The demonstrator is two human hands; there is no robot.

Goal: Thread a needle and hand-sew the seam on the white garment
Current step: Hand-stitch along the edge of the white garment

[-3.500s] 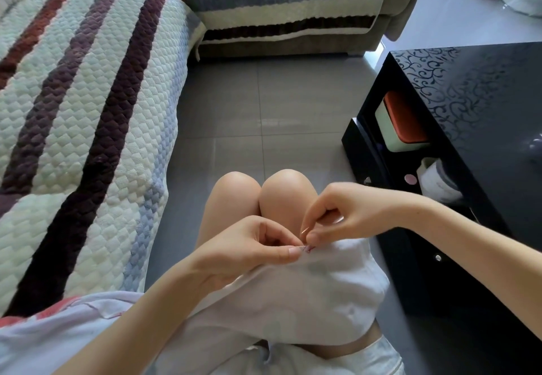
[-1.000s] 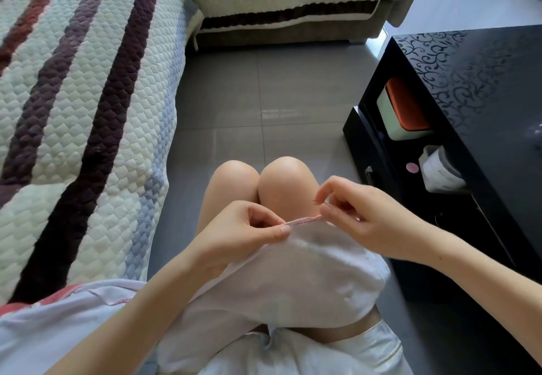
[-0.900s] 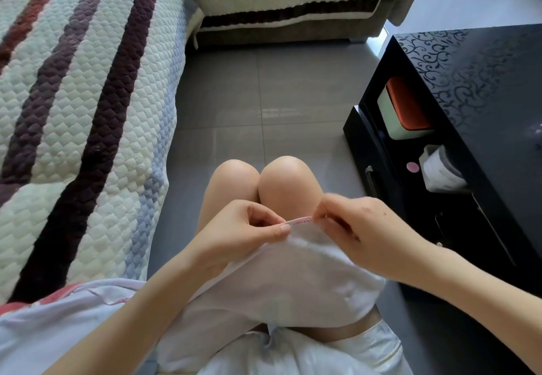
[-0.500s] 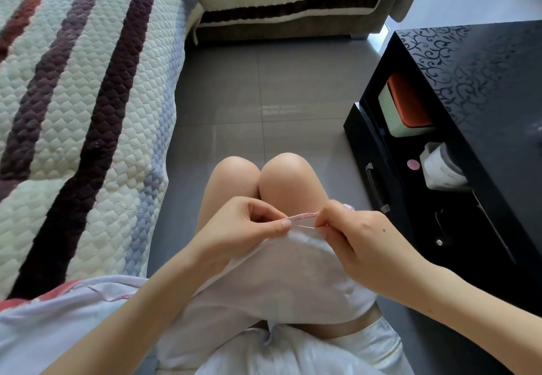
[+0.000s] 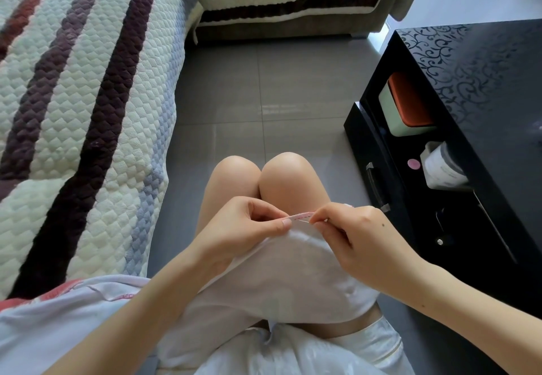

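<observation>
Both hands pinched: the left hand (image 5: 243, 228) held the pink seam (image 5: 300, 215) of the white garment (image 5: 293, 280) over the thighs (image 5: 225, 195), the right hand (image 5: 360, 242) at its 3 o'clock held the needle (image 5: 303, 221), which could prick the left thumb (image 5: 283, 223) if pushed carelessly.

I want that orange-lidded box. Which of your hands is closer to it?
Right. The right hand lies on the side toward the box, beside the black table; the left hand is farther off, toward the striped sofa.
</observation>
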